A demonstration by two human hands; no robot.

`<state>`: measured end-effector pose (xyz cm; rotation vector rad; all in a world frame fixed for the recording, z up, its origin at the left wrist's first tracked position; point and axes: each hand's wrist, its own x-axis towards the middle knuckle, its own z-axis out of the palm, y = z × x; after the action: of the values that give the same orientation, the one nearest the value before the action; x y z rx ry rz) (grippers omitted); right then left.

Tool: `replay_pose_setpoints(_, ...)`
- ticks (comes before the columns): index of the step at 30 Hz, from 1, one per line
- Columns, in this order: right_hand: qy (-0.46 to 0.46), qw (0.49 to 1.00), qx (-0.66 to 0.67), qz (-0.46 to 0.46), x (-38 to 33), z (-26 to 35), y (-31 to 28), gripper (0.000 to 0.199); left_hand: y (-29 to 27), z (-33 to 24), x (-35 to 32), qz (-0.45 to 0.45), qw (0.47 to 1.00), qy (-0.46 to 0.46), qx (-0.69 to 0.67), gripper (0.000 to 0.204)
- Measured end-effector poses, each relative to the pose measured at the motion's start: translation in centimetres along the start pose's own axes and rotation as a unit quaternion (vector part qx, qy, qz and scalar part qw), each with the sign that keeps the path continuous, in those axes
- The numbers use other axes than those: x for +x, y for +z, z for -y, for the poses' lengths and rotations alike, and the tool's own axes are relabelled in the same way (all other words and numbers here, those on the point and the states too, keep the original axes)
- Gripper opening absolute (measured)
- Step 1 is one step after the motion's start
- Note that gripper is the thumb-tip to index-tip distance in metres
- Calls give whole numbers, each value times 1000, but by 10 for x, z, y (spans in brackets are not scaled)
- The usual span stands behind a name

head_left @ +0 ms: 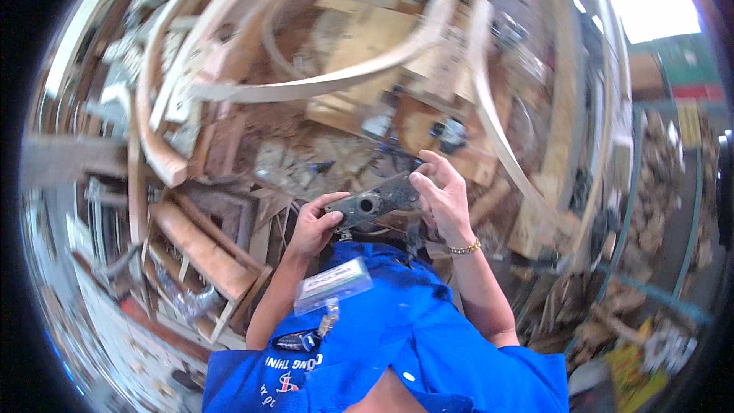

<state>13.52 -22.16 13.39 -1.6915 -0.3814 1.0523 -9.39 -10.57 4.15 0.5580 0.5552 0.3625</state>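
A dark, flat, oblong plate [391,193] with a round hole near its middle is held in front of my waist, its right end slightly higher. My left hand [312,226] grips the left end, with the thumb on the near side and the fingers along the far edge. At the other end, my right hand [443,195] has its thumb against the plate, and the index finger is raised above it. The lower fingers of that hand are partly hidden. Just beyond the plate lie small dark and blue tools [394,149], blurred.
Curved wooden strips [336,86] cross the cluttered work area ahead, and another curved strip [493,118] bends down on the right. Wooden boards [352,42] lie beneath them. A wooden frame [202,248] stands at the left. Scrap wood [650,206] fills a rack on the right.
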Motion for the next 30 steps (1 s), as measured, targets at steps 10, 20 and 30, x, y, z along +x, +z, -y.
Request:
replay_pose_setpoints(10, -201, 949, 240, -20, -160, -27, -171, 60, 208, 81, 78, 312, 910, -81, 260, 37)
replay_pose_setpoints(20, -335, 806, 79, -482, -208, -52, -316, 28, 391, 195, 144, 426, 561, 325, 631, 47)
replay_pose_setpoints(30, -309, 862, -21, -402, -181, -52, -358, 30, 398, 224, 163, 432, 496, 180, 732, 55)
